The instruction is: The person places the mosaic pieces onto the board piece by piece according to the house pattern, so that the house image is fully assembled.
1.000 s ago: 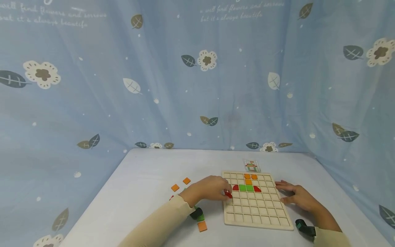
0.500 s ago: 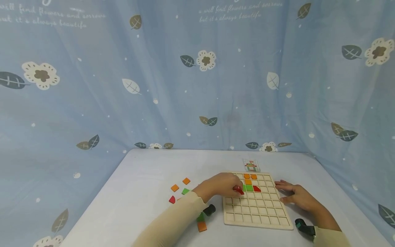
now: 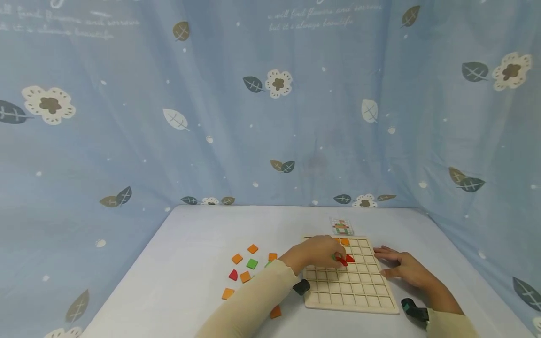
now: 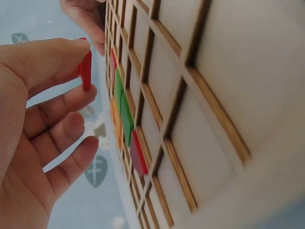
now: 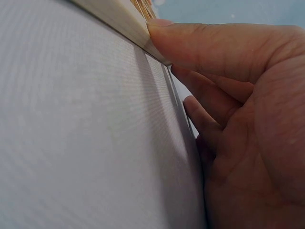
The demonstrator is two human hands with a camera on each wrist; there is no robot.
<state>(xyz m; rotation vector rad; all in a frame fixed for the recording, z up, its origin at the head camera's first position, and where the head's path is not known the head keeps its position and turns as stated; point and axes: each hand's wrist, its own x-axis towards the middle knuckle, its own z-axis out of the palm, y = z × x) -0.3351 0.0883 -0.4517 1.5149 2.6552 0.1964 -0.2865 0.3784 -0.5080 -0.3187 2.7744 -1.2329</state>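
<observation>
My left hand (image 3: 323,251) is over the wooden grid board (image 3: 351,300), pinching a red tile (image 4: 86,70) between thumb and index finger. In the left wrist view this tile stands on edge, apart from the board, while the other fingers curve loosely. On the board lie two green tiles (image 4: 126,117) in a row, with a red tile (image 4: 138,153) at one end and another red tile (image 4: 113,59) at the other. Orange pieces (image 3: 345,241) sit behind them, partly hidden by the hand. My right hand (image 3: 403,267) rests at the board's right edge, its thumb touching the rim.
Loose tiles lie left of the board, among them an orange tile (image 3: 252,249), a green tile (image 3: 251,264) and a red tile (image 3: 233,275). A small pattern card (image 3: 341,226) lies behind the board. A blue curtain (image 3: 211,117) hangs beyond the white table (image 3: 203,225).
My left hand has moved right across the board with the red tile, from its left edge to over the row of green and red tiles. The right hand stays put.
</observation>
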